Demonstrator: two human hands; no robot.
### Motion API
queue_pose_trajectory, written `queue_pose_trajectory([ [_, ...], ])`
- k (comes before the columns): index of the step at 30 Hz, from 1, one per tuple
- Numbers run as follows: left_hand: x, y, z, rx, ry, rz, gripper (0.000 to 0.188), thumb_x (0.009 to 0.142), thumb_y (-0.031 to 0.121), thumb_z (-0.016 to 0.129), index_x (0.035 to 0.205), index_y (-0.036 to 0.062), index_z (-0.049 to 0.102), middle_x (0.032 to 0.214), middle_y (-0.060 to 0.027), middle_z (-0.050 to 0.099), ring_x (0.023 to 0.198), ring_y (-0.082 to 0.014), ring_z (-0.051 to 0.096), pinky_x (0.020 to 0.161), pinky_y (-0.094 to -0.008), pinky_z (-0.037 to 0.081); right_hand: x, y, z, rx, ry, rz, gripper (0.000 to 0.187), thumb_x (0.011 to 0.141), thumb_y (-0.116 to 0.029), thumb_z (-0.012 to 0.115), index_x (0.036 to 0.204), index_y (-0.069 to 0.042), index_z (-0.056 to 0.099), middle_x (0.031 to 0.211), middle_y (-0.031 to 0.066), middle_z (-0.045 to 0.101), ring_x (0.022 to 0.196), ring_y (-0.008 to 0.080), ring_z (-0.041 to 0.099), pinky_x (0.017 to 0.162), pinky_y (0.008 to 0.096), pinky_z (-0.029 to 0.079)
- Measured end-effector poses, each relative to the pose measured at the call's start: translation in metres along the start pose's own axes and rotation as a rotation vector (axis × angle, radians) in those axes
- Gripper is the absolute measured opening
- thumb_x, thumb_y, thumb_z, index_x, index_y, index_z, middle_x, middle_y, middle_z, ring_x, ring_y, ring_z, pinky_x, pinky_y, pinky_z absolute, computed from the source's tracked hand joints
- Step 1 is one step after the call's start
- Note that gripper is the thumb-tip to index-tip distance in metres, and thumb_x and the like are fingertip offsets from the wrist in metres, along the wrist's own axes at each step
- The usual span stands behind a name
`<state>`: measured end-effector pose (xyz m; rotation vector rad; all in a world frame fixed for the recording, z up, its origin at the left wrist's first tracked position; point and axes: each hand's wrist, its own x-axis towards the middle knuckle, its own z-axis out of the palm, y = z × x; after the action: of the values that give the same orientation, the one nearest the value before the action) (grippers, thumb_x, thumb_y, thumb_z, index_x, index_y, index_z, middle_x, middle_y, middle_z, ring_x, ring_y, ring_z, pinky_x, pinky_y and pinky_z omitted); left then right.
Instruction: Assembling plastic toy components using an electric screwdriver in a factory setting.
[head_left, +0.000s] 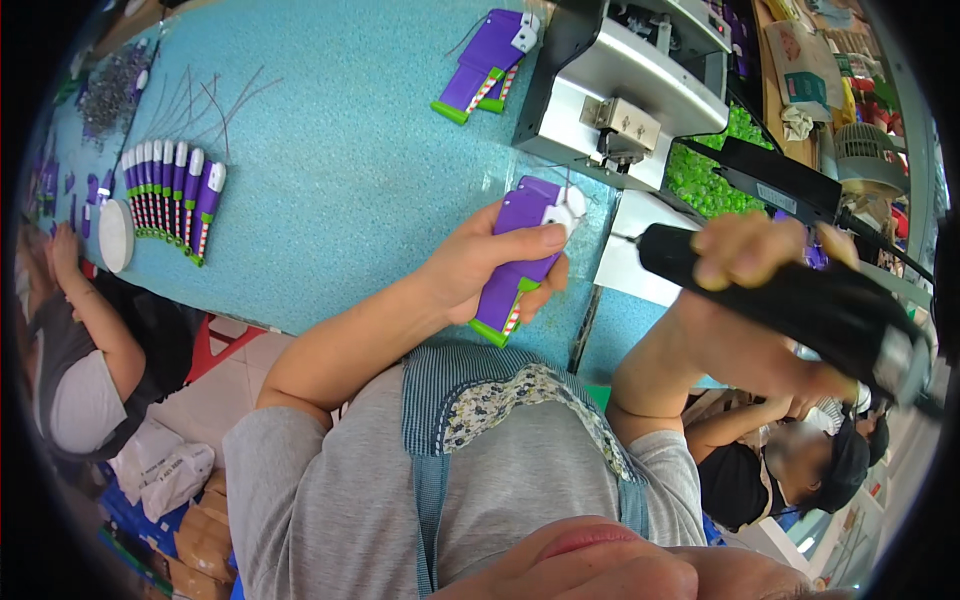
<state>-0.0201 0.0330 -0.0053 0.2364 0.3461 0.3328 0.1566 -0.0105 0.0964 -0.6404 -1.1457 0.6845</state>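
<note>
The silver-and-black machine (600,70) was taken as the reference for all places. On the machine's near side, slightly to its left, the left hand (490,255) held the purple casing (522,210), its thumb pressed across the upper face and its fingers wrapped behind. The casing was tilted, with its white end nearest the machine and its green-edged end toward the person.

Nearer the person than the machine and to its right, the right hand (735,335) was closed around a black power driver (820,300). This hand was blurred, but its grip on the body was evident. The thin bit pointed toward the white end and stood apart from it.

Work on the held casing was judged to be under way and unfinished; whether any fastener was already seated could not be told. Just left of the machine lay further purple pieces (490,60). Well to its left stood a fanned row of similar pieces (180,195), trailing thin wires (215,105). Their orderly placement suggested a completed or waiting batch; which of these could not be determined.
</note>
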Motion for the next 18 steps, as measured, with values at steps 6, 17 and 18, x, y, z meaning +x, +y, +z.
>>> queue_pose_trajectory([
  [6, -0.008, -0.003, -0.008, -0.212, -0.435, -0.027, 0.035, 0.088, 0.029, 0.062, 0.111, 0.0041, 0.05, 0.074, -0.0198, 0.058, 0.044, -0.0208, 0.054, 0.039, -0.0334, 0.047, -0.05, 0.031, 0.005, -0.334, -0.024, 0.423, 0.077, 0.063, -0.011, 0.087, 0.123, 0.002, 0.039, 0.066, -0.0002, 0.053, 0.058, 0.0073, 0.05, 0.053, 0.0202, 0.039],
  [17, 0.008, 0.056, -0.004, 0.279, -0.041, 0.23, 0.037, 0.089, 0.036, 0.06, 0.106, 0.004, 0.052, 0.078, -0.0134, 0.063, 0.052, -0.0218, 0.061, 0.043, -0.0335, 0.05, -0.049, 0.034, -0.006, -0.286, 0.126, 0.482, 0.084, 0.065, -0.024, 0.086, 0.125, 0.004, 0.036, 0.063, 0.0043, 0.056, 0.053, 0.0108, 0.052, 0.049, 0.0202, 0.039],
  [18, 0.016, 0.078, 0.001, 0.556, 0.295, 0.303, 0.043, 0.089, 0.045, 0.059, 0.101, 0.0042, 0.055, 0.081, -0.0124, 0.064, 0.057, -0.0189, 0.062, 0.046, -0.0314, 0.05, -0.049, 0.033, -0.012, -0.203, 0.171, 0.441, 0.081, 0.061, -0.007, 0.087, 0.125, 0.004, 0.038, 0.064, 0.0027, 0.056, 0.054, 0.0086, 0.051, 0.05, 0.0196, 0.038],
])
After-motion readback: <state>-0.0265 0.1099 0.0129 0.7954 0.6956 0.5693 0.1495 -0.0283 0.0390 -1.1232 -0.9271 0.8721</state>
